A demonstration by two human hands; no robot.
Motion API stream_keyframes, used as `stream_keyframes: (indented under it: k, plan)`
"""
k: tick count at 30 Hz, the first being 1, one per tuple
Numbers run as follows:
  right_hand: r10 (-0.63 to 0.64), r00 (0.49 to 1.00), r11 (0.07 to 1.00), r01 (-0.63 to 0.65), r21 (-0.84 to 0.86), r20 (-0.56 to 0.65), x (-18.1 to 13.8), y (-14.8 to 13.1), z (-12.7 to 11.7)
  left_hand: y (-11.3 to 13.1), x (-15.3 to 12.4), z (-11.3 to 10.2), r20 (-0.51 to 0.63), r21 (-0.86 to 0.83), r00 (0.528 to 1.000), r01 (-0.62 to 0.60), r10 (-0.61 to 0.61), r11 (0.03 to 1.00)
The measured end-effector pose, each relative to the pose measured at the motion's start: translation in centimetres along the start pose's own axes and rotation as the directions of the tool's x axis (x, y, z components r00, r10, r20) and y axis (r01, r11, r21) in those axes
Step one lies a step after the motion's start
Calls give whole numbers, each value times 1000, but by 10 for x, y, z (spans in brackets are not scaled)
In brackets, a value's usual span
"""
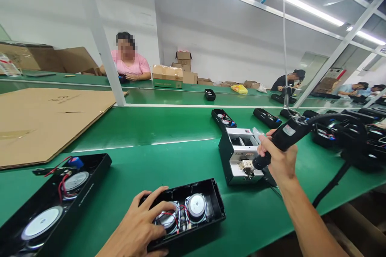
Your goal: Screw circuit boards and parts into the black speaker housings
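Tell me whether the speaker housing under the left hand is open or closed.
Open: the black speaker housing shows no cover, exposing two drivers and red wires.

The left hand (pixel 135 225) covers one end of the open black speaker housing (pixel 211 204), hiding part of its wiring (pixel 181 213), and the picture's bottom edge cuts off the wrist (pixel 110 251). A second housing (pixel 90 172) runs off the lower left corner. The right hand (pixel 279 160) hides the grip of the electric screwdriver (pixel 279 138), whose label (pixel 288 130) is too small to read. Black housings (pixel 331 132) crowd past the right edge.
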State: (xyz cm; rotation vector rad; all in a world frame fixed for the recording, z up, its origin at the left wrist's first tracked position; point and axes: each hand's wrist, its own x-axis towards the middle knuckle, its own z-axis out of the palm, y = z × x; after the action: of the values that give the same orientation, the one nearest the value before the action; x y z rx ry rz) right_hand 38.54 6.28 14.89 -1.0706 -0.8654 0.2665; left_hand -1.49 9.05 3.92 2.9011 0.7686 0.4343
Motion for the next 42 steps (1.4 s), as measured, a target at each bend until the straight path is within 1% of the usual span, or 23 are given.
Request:
stream_keyframes:
  k: [2,5,10,13,15,17,19,21,22,23,24,26,27,31,32,34,35,37,39,42]
  plan:
    - [11,1000,1000,-11,8,26,-1,5,-1,-3,0,-1,21,-10,1000,-8,8,1000]
    - [5,1000,1000,-6,19,24,-2,1,-2,-5,1,-3,47,-25,998,-43,44,999]
    - [21,1000,999,-22,39,5,-2,-7,-1,3,2,-2,6,-4,999,41,-41,999]
    - [43,999,997,-43,61,-2,-3,-12,0,8,2,-1,-24,16,999,29,-29,999]
    - [32,999,996,-30,89,-28,-1,-20,-1,8,2,-1,-34,22,999,10,-9,1000]
    - [-22,997,989,33,141,-80,3,-29,-2,5,1,1,-29,25,1000,0,1,1000]
    - [-140,977,963,172,205,-163,11,-35,-4,-1,-1,4,-17,26,1000,-3,4,1000]
    - [-285,915,906,355,230,-285,21,-34,-6,-9,-3,8,5,20,999,-37,37,999]
    - [-331,883,886,412,212,-332,27,-30,-6,-14,-4,11,15,13,998,-64,63,998]
    - [-347,870,886,427,181,-351,32,-26,-6,-18,-4,13,22,7,997,-81,80,997]
    - [-334,881,906,399,145,-334,37,-21,-6,-21,-5,15,26,2,996,-86,86,996]
    - [-252,939,959,275,70,-236,42,-16,-5,-24,-5,18,29,-5,996,-84,84,996]
    - [-217,957,972,230,46,-193,42,-17,-5,-24,-5,19,27,-4,997,-71,71,997]
    - [-197,965,975,212,72,-175,32,-37,-9,-15,-4,15,2,12,999,-47,47,999]
    - [-158,977,982,171,77,-145,27,-42,-11,-13,-3,13,-11,13,999,-31,31,999]
    - [-33,999,999,34,38,-32,16,-40,-18,-8,-2,9,-25,6,999,-23,23,1000]
    - [34,999,999,-34,1,26,9,-34,-22,-7,-1,8,-28,4,999,-20,20,1000]
    - [133,986,989,-126,-71,101,-8,-12,-30,-4,-1,6,-40,9,999,-13,14,1000]
    - [184,976,979,-172,-110,114,-26,15,-37,-1,0,6,-60,15,998,6,-5,1000]
    - [203,974,975,-192,-110,100,-47,47,-40,2,1,6,-74,16,997,28,-27,999]
